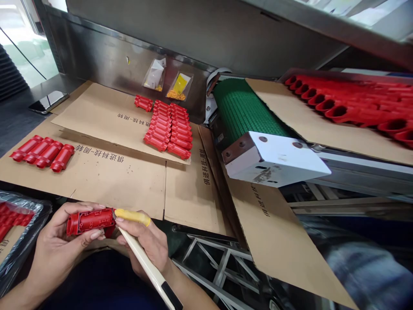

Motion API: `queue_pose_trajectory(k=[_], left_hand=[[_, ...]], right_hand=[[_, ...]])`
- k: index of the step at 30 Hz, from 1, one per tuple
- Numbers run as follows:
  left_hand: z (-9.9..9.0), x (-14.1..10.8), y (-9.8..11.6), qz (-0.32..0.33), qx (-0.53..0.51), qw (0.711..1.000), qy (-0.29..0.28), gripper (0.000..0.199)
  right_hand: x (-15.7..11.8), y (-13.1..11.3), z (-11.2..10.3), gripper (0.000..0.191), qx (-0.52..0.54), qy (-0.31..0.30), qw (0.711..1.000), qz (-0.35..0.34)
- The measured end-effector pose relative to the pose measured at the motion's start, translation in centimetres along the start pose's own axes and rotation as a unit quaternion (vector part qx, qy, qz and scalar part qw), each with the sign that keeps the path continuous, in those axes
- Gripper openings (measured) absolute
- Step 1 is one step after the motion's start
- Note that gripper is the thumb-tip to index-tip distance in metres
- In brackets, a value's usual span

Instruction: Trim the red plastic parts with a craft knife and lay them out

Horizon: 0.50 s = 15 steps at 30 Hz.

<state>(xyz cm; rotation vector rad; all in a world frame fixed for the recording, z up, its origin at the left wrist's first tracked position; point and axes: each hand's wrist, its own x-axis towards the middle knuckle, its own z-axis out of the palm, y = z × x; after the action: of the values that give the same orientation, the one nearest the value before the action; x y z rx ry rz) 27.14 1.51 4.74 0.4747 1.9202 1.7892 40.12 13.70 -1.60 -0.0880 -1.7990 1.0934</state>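
Observation:
My left hand (61,241) is wrapped round a red plastic tubular housing (92,221) above my lap, its inner side with moulded ribs facing up. My right hand (148,243), a yellow finger cot (132,216) on its index finger, grips a slim cream-handled tool (140,254) with a black end. The tool's front end meets the right end of the housing; its tip is too small to make out. On the cardboard ahead lie a short row of red housings (48,153) at the left and several more, stacked in columns (167,125), farther back.
A green conveyor belt (248,107) with a white metal end bracket (274,159) stands at the right. Red tubes (342,105) lie on cardboard above it. Two small bags (180,86) rest against the metal wall; a phone (49,101) lies back left. A plastic-lined bin (27,232) sits lower left.

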Motion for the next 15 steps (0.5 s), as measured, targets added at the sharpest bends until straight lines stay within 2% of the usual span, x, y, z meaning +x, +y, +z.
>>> queue_pose_trajectory(k=[6,11,15], left_hand=[[-0.3,-0.1,-0.2,0.000,0.002,1.000,-0.004,0.033],[-0.6,0.1,-0.7,-0.015,-0.004,1.000,-0.003,0.033],[-1.1,0.9,-1.2,-0.078,-0.076,0.990,-0.084,0.030]], right_hand=[[0.0,-0.3,-0.2,0.035,-0.026,-0.008,1.000,0.002],[-0.2,-0.2,-0.4,0.029,-0.004,-0.042,0.998,0.053],[-0.7,1.2,-0.7,0.039,-0.079,-0.061,0.994,-0.049]])
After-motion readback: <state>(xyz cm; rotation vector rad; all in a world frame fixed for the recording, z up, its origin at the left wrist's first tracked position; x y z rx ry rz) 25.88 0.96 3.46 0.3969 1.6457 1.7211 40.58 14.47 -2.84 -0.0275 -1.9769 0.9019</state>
